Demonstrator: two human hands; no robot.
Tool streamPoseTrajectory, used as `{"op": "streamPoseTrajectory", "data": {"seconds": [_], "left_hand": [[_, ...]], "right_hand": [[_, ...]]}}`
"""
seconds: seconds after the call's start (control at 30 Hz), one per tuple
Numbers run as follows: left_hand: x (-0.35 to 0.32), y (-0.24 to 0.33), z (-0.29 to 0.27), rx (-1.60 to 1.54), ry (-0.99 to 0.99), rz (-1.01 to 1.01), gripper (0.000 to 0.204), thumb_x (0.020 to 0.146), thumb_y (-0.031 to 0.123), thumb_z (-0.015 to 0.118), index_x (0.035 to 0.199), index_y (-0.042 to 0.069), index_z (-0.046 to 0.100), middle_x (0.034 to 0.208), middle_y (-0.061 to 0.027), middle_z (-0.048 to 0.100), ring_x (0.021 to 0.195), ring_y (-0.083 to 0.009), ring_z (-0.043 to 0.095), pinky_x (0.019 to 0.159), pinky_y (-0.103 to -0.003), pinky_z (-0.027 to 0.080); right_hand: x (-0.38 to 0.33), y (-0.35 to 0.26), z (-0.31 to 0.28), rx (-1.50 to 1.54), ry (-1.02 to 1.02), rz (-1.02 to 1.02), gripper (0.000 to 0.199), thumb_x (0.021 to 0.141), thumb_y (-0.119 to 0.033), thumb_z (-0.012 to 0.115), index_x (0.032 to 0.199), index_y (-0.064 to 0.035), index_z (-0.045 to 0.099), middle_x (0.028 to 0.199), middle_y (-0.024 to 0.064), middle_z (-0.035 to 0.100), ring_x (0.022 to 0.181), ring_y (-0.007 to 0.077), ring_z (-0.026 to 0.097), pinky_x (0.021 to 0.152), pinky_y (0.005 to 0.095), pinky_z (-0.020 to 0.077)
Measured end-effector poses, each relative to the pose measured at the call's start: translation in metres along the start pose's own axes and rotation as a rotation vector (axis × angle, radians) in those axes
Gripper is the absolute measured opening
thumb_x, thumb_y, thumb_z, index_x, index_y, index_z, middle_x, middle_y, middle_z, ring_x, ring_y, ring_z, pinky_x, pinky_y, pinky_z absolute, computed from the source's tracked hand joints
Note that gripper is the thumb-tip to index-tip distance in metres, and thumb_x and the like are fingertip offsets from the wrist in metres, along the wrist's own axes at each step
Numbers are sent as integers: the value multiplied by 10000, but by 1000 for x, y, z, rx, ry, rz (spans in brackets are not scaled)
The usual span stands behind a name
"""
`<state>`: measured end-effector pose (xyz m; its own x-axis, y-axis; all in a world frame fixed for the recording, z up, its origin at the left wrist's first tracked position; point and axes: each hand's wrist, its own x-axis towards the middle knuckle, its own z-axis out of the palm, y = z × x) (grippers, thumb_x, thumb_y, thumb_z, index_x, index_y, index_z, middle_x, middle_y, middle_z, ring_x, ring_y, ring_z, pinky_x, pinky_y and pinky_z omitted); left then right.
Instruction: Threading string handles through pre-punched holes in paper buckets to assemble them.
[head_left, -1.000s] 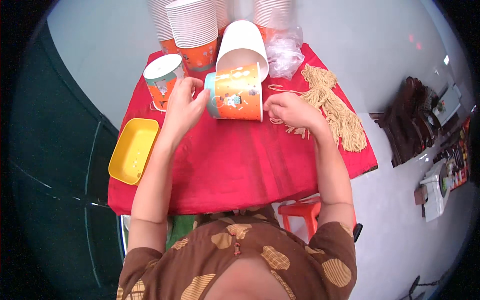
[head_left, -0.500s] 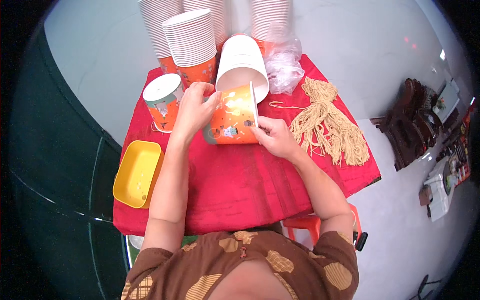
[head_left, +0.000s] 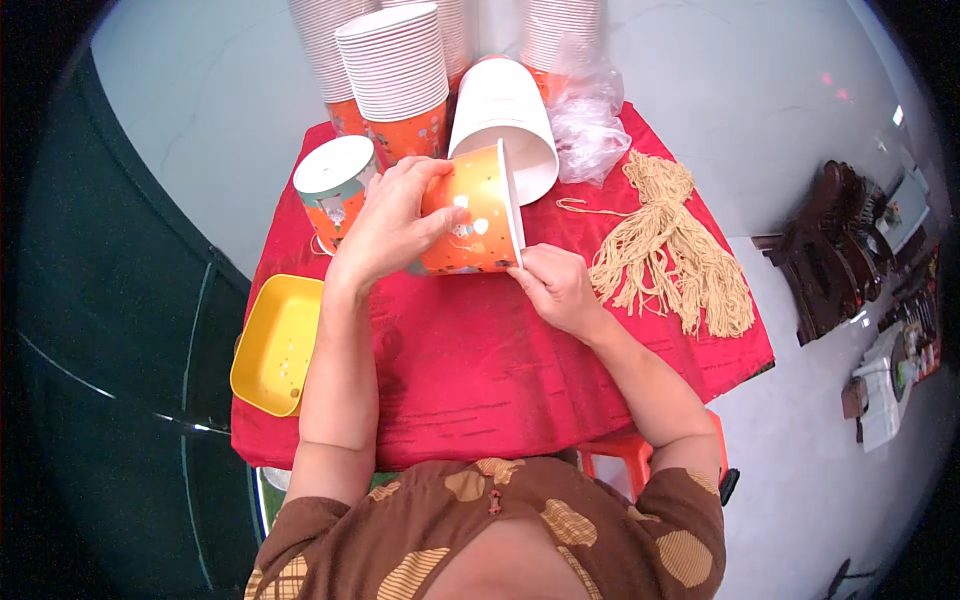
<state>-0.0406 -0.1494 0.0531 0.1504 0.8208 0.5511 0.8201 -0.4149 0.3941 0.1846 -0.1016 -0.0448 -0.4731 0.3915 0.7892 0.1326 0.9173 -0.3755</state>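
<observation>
An orange printed paper bucket (head_left: 485,190) lies sideways in both my hands over the middle of the table, its white rim turned to the right. My left hand (head_left: 395,215) wraps over its left side, fingers on top and thumb across the printed wall. Down at the rim's near edge, the fingers of my right hand (head_left: 558,285) are pinched closed on the bucket; whether string lies between them I cannot make out. Just beyond, a white paper bucket (head_left: 500,100) rests on its side, mouth toward me. Left of my left hand stands an upturned orange bucket (head_left: 335,200).
Tall stacks of paper buckets (head_left: 395,75) line the table's back by the wall. A crumpled clear plastic bag (head_left: 590,140) sits beside them. To the right lies a bundle of beige string (head_left: 670,240). A yellow tray (head_left: 270,345) with small bits inside stands on the red tablecloth (head_left: 470,380).
The orange bucket has turned in my hands, so its printed figures have shifted. My left hand has moved further over its side. My right hand has slid slightly along the rim.
</observation>
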Motion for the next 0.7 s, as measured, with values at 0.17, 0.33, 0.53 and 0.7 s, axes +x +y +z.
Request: {"op": "streamPoseTrajectory", "data": {"seconds": [0.17,0.33,0.53,0.7], "left_hand": [[5,15,-11,-92,-114,-238,503,822,232,718,1208,-51,562,1183,-174,579,1134,-291,551,946,-370,450],[-3,16,-9,-19,-94,-111,541,820,267,714,1227,-53,557,1225,-194,560,1174,-348,517,995,-404,420],[-4,22,2,32,-186,-11,650,807,275,734,1332,-20,489,1365,-222,484,1276,-334,477,1057,-400,399],[-2,9,13,131,-255,-6,802,773,341,760,1412,13,402,1416,-226,438,1336,-354,395,1103,-434,309]], "right_hand": [[-6,9,3,5,1,19,152,838,-50,647,738,0,543,656,152,535,612,334,558,548,422,433],[-8,-3,6,144,31,122,118,865,-55,644,793,20,587,656,142,540,584,269,569,534,370,435],[-9,-8,3,429,-13,336,120,921,-98,622,890,17,635,680,61,567,603,96,544,535,289,435],[3,17,-22,568,20,398,214,991,-164,517,1007,-13,669,879,41,680,700,82,592,628,240,512]]}}
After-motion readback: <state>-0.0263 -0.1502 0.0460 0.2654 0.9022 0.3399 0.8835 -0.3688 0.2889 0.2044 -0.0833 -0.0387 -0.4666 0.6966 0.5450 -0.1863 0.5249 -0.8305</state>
